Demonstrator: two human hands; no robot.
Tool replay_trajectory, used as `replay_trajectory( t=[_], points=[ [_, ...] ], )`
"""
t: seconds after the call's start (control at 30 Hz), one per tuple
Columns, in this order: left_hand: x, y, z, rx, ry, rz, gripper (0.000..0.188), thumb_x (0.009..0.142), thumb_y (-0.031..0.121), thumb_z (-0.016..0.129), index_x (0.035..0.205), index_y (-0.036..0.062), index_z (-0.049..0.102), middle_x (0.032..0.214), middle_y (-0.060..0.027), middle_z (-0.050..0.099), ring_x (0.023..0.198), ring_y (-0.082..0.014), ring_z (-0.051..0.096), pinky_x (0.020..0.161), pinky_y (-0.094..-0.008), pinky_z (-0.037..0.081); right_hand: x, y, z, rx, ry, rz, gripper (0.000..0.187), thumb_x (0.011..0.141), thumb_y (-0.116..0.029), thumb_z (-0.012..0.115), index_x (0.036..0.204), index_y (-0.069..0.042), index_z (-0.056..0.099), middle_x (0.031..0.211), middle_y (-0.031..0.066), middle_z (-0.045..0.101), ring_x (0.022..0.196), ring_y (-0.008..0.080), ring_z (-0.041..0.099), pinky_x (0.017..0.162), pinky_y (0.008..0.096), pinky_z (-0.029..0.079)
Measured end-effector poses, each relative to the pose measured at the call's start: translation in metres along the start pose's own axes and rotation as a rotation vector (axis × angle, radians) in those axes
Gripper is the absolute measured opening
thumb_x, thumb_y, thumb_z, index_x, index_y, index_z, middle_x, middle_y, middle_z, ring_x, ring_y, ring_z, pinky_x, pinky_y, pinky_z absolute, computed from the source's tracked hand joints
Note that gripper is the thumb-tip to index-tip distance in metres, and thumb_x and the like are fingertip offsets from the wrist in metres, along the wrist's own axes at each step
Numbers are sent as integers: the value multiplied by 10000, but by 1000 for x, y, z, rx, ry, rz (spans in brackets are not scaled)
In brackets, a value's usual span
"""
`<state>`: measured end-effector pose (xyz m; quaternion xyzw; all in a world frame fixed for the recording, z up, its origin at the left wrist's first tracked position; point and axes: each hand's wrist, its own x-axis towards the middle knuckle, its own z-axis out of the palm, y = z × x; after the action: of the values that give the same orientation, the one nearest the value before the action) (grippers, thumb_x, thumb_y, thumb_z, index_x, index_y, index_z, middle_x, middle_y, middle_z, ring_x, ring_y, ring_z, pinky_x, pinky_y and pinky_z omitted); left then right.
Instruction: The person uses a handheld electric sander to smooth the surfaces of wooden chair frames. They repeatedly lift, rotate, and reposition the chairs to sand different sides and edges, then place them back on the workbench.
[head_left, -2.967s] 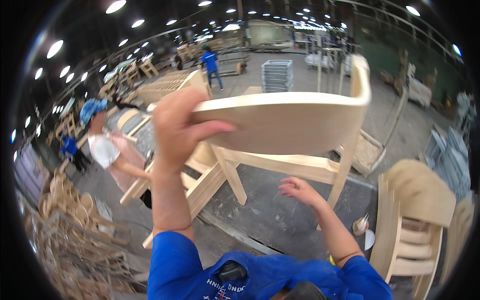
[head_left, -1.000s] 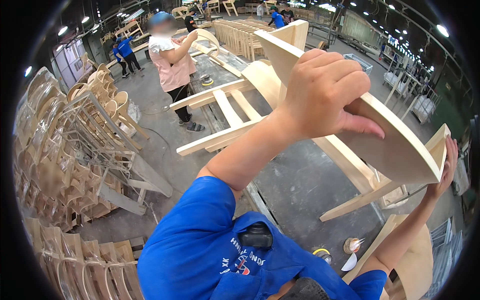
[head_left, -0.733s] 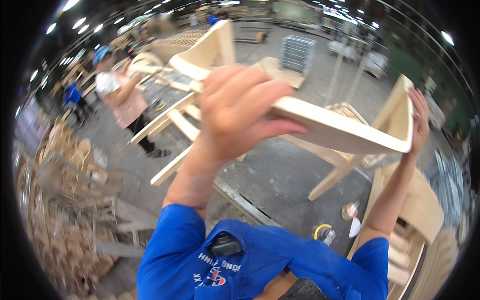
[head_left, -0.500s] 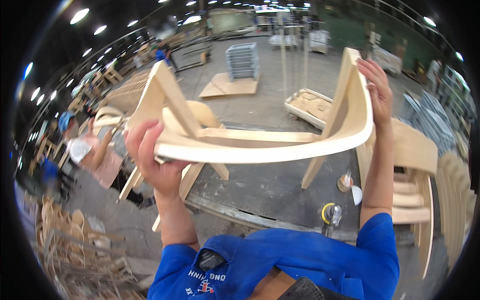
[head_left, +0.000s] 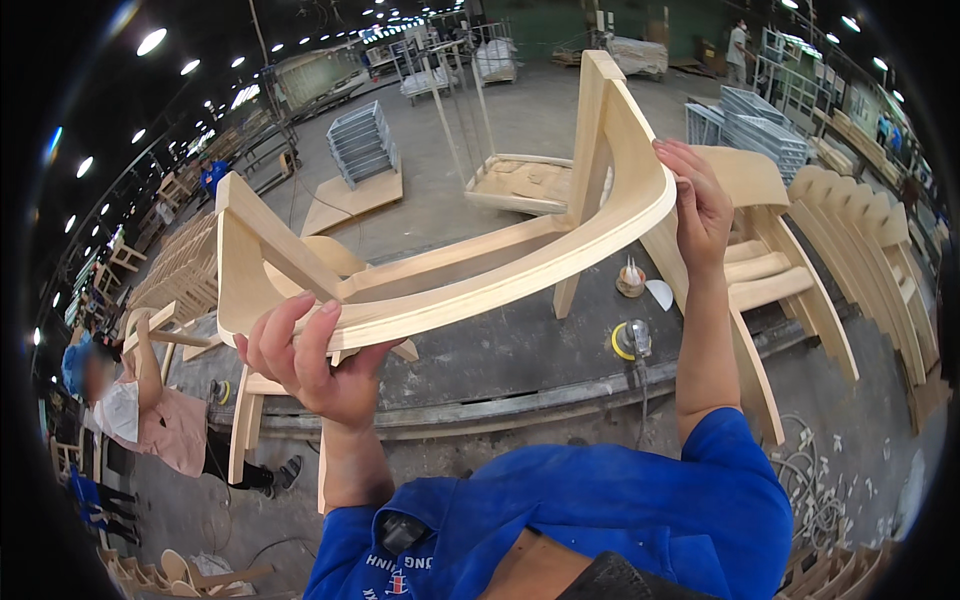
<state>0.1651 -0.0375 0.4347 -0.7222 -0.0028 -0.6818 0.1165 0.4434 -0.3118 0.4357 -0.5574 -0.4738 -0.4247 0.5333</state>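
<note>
A pale wooden chair frame (head_left: 500, 293), with a curved rail, upright legs and a straight crossbar, is held up over a dark workbench (head_left: 440, 375). My left hand (head_left: 325, 362) grips the curved rail near its left end, fingers over the top and thumb along the underside. Around the right bend of the same rail closes my right hand (head_left: 700, 208), its fingertips on the outer face. The frame is tilted, its right side higher. Below it on the bench lie a sander with a yellow pad (head_left: 630, 340), a small brown pot (head_left: 631, 279) and a white disc (head_left: 659, 294).
Another wooden chair (head_left: 765, 270) stands at the right, beside a row of stacked chair parts (head_left: 850, 250). At the left a co-worker in a pink apron (head_left: 175, 430) handles wooden pieces. Hoses (head_left: 800, 490) lie on the floor. A stack of grey racks (head_left: 362, 145) stands beyond the bench.
My view has swung to the right, so the background slides left. The chair frame now tilts up more on its right side. Both hands keep their hold on it.
</note>
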Motion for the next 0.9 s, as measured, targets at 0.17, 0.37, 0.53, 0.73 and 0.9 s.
replay_trajectory(
  t=[0.17, 0.37, 0.53, 0.73, 0.9],
  points=[
    [-6, 5, -13, -18, -11, 51, 536, 678, 523, 771, 1056, 188, 590, 1056, -36, 581, 1032, -245, 523, 1039, -458, 236, -21, -45, -8, -115, 70, -11, 252, 860, -91, 608, 1080, 17, 666, 1113, 140, 662, 1120, 307, 571, 980, 394, 419],
    [-15, 11, -17, -77, 34, 15, 344, 791, 525, 682, 1008, 261, 639, 1079, 20, 554, 1056, -201, 486, 1110, -427, 138, -30, -91, -10, -230, 52, -101, 297, 803, -104, 683, 1077, 11, 667, 1109, 151, 658, 1101, 327, 575, 952, 406, 446],
    [-20, 14, -23, -70, 19, 4, 313, 797, 514, 682, 989, 269, 647, 1068, 26, 563, 1058, -206, 481, 1115, -433, 117, -35, -128, -6, -289, -42, -187, 358, 759, -198, 746, 1046, 4, 674, 1101, 152, 658, 1083, 360, 570, 939, 417, 454],
    [-21, 18, -26, -88, 22, 3, 323, 797, 522, 680, 989, 264, 644, 1055, 27, 571, 1067, -211, 474, 1124, -439, 96, -40, -159, 6, -233, -132, -251, 364, 737, -244, 762, 1017, -23, 689, 1104, 123, 662, 1067, 367, 563, 920, 443, 454],
    [-20, 21, -29, -83, 22, 7, 319, 801, 521, 676, 995, 271, 641, 1058, 32, 570, 1076, -208, 466, 1131, -442, 84, -41, -163, 7, -229, -189, -297, 390, 730, -288, 768, 1028, -50, 686, 1106, 103, 663, 1058, 331, 565, 926, 460, 427]
  ],
)
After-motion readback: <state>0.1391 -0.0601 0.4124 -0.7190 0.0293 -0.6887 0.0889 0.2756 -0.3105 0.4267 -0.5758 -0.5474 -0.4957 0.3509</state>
